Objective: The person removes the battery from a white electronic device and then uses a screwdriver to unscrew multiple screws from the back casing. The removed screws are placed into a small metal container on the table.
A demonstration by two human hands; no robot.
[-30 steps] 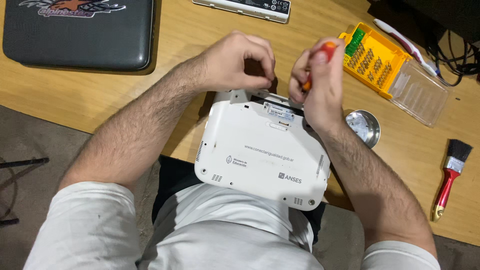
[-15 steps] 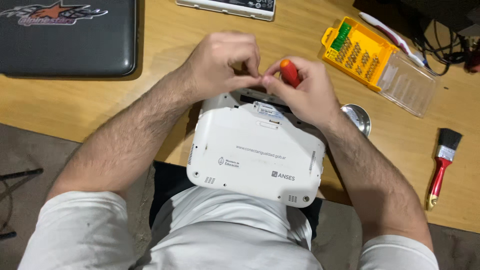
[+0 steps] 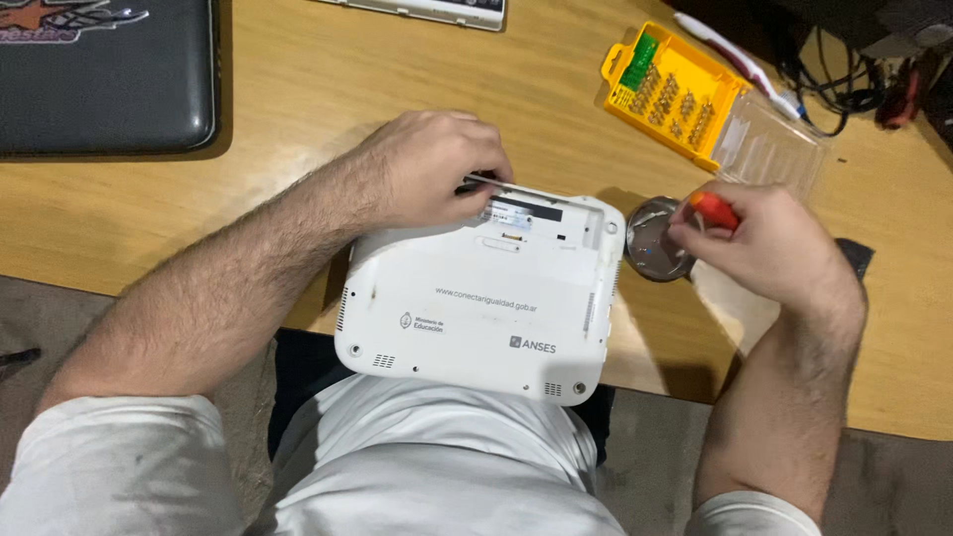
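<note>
Warm, even indoor light; soft shadows fall near the hands, the far right corner dim, edges slightly blurred.

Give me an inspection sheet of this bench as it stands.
Surface: wooden table, light brown, its near edge over the person's lap.
Job's things: white netbook lying underside up, half on the table edge, half on the lap; red-handled screwdriver; small round metal dish beside the netbook.
Clutter: yellow bit case open with its clear lid folded out; dark closed laptop at far left; a white device at the top edge.
Hands: left hand rests on the netbook's far edge; right hand grips the screwdriver over the dish.
Cables: black cables tangled at top right.
Surroundings: grey floor below the table.
</note>
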